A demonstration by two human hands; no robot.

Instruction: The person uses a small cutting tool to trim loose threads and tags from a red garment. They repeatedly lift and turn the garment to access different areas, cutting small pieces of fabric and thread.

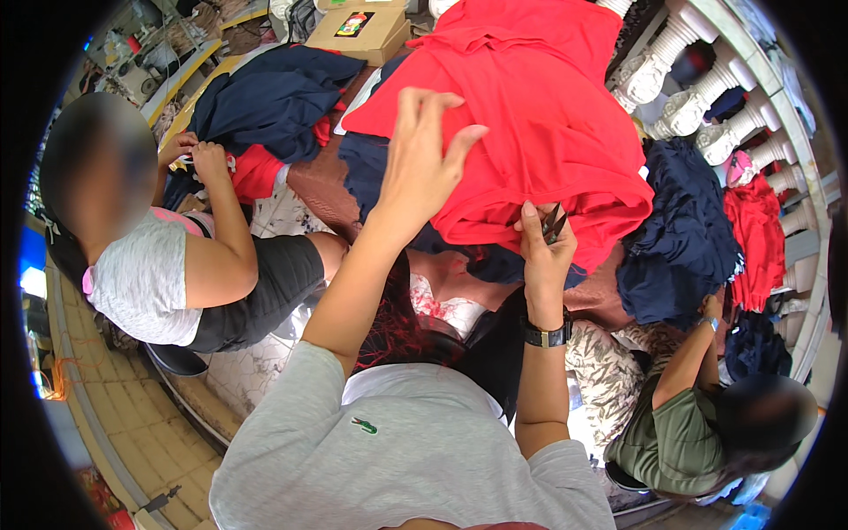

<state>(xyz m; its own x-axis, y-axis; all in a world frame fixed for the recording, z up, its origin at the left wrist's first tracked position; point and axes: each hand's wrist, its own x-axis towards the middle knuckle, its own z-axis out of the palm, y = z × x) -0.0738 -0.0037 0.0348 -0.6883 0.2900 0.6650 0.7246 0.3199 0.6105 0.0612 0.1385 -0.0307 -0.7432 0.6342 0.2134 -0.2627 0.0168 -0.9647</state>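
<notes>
A red garment (539, 106) lies spread over a heap of clothes in front of me. My left hand (422, 159) rests on its left part with fingers apart, pressing or lifting the cloth. My right hand (541, 252) is at the garment's lower hem, closed around a small dark thread clipper (554, 223) whose tip touches the red cloth. A black watch (545, 335) sits on my right wrist.
Dark blue garments (274, 97) lie at the upper left and more (680, 238) at the right. One seated person (177, 274) at the left handles cloth; another (698, 415) sits lower right. A cardboard box (362, 31) is at the top, white balusters (698, 97) at the right.
</notes>
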